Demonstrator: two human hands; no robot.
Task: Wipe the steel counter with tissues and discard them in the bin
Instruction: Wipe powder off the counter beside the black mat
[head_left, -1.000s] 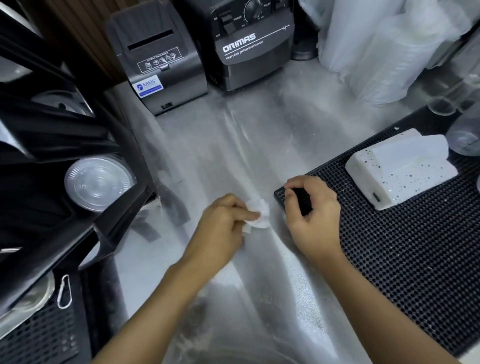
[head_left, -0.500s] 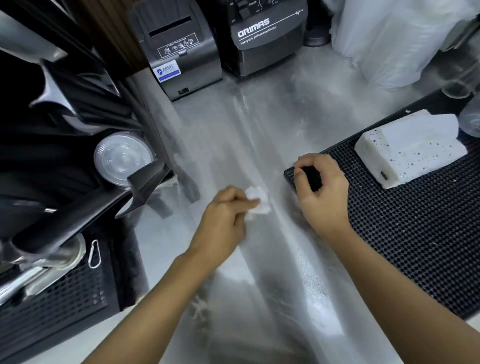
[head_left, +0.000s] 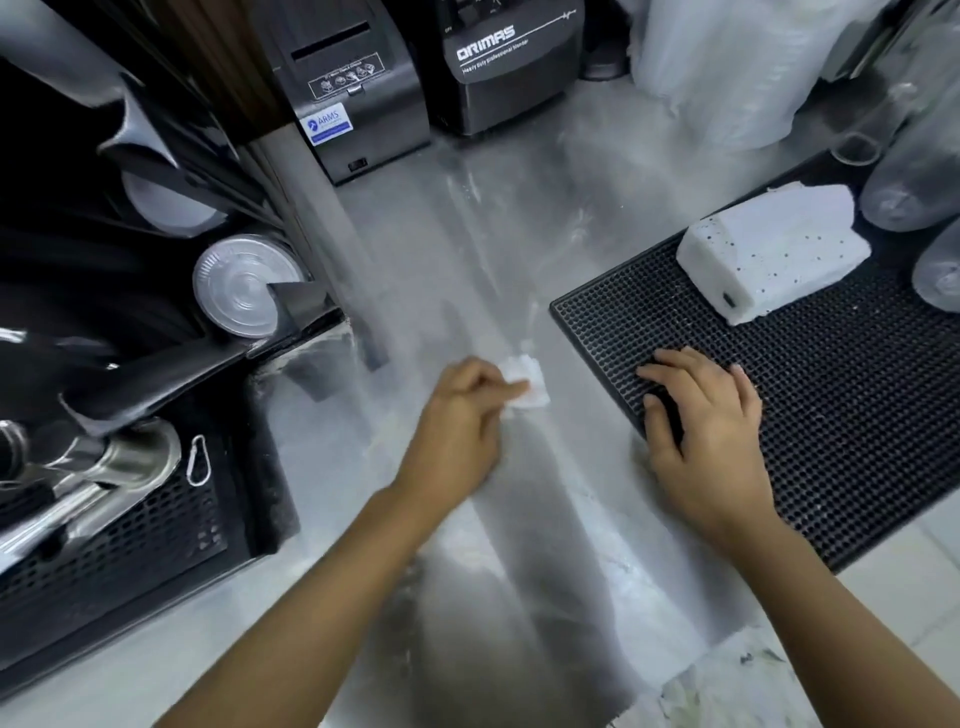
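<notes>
The steel counter runs up the middle, streaked with white powdery residue. My left hand pinches a small crumpled white tissue and presses it onto the counter just left of a black rubber bar mat. My right hand rests on top of the mat near its left edge, fingers spread and holding nothing. A white speckled tissue box sits on the far part of the mat. No bin is in view.
A receipt printer and a blender base stand at the back. Black racks with clear lids and a perforated metal basket line the left. Stacked plastic cups and bagged cups fill the right rear.
My right hand has let go of the mat's corner and now lies flat on the mat. My left hand with the tissue has stayed beside the mat's edge. The view has tilted.
</notes>
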